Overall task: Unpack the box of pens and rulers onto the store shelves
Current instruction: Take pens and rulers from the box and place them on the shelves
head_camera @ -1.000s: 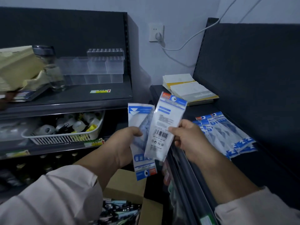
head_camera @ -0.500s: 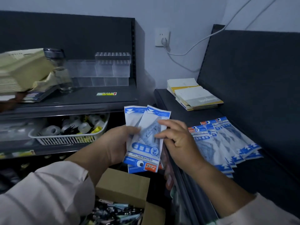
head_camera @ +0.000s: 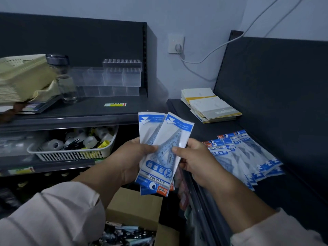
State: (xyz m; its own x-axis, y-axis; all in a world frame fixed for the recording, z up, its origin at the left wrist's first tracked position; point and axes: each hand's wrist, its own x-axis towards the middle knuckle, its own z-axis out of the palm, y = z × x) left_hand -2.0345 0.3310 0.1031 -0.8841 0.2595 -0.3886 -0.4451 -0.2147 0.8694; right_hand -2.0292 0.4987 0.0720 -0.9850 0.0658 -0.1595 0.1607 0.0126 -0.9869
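My left hand (head_camera: 127, 160) grips two blue-and-white packs of geometric rulers (head_camera: 163, 153), fanned upright in front of me. My right hand (head_camera: 193, 158) pinches the right edge of the front pack with thumb and fingers. Several more ruler packs (head_camera: 243, 155) lie overlapping on the dark right shelf (head_camera: 213, 132). Below my arms stands the open cardboard box (head_camera: 134, 208) with pens (head_camera: 124, 235) inside.
A stack of yellow and white booklets (head_camera: 211, 105) lies at the back of the right shelf. The left shelf carries clear plastic organizers (head_camera: 113, 79), a glass bottle (head_camera: 63, 79) and a cream basket (head_camera: 21, 75). Below it sits a white basket of tape rolls (head_camera: 74, 146). A wall socket (head_camera: 175, 43) holds a plugged cable.
The pack my right hand held with its barcode side facing me has been turned to its printed front and laid over the pack in my left hand; both hands now hold the fan.
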